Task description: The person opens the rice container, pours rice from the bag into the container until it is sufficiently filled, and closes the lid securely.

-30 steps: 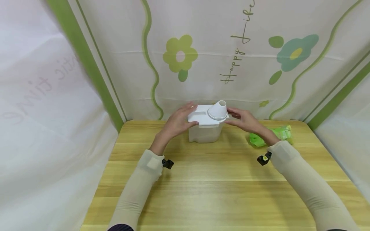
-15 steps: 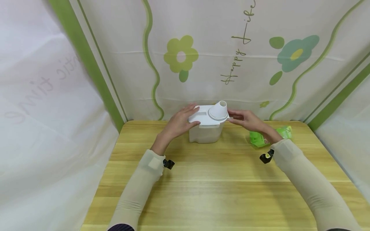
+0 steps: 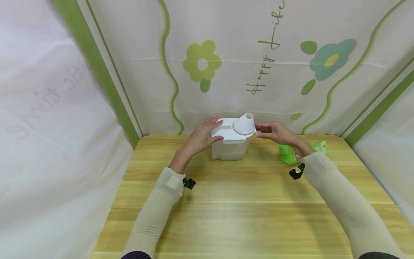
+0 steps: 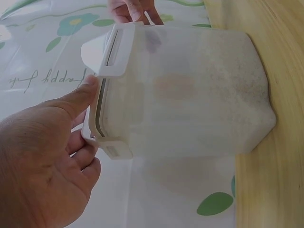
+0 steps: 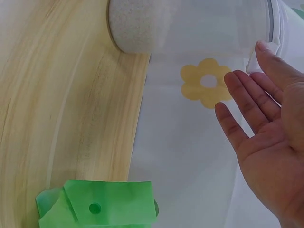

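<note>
A translucent storage container (image 3: 229, 151) with a white lid (image 3: 228, 133) stands upright at the back of the table. Pale, grainy contents (image 4: 237, 71) fill its lower part. On the lid's right side sits a white cone-shaped piece (image 3: 244, 124) with a round opening at its top. My left hand (image 3: 201, 137) grips the lid's left end, thumb along the near edge and fingers over the far side. At the lid's right end is a side clip (image 5: 261, 58), standing out from the wall. My right hand (image 3: 275, 132) touches that clip with the thumb, its fingers loosely extended.
A green printed soft packet (image 3: 289, 154) lies right of the container, partly under my right forearm. The wooden table (image 3: 233, 216) ends at a white patterned curtain (image 3: 226, 97) close behind the container. More curtain hangs at both sides.
My right hand has come slightly closer to the clip end, its thumb now at the clip. The left hand and the container have hardly moved.
</note>
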A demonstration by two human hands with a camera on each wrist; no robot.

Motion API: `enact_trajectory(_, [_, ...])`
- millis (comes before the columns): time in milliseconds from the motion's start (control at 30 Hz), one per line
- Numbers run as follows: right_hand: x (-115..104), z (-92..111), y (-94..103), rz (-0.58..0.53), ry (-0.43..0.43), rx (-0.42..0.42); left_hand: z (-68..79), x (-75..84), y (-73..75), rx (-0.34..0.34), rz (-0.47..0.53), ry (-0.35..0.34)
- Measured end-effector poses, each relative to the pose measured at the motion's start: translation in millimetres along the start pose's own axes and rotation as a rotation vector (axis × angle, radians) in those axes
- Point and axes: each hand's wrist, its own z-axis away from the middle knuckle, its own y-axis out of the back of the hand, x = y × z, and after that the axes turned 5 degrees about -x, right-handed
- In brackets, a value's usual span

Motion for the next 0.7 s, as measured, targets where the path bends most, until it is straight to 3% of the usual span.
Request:
enact_trajectory(400, [3.8, -5.7, 3.8, -0.007, -0.018, 0.006, 0.7, -2.2, 1.5, -0.012, 0.082, -0.026])
enact_trajectory(700, [9.6, -6.4, 1.2, -0.065, 0.021, 0.020, 1.0, -2.0, 3.2, -0.030, 0.097, -0.028])
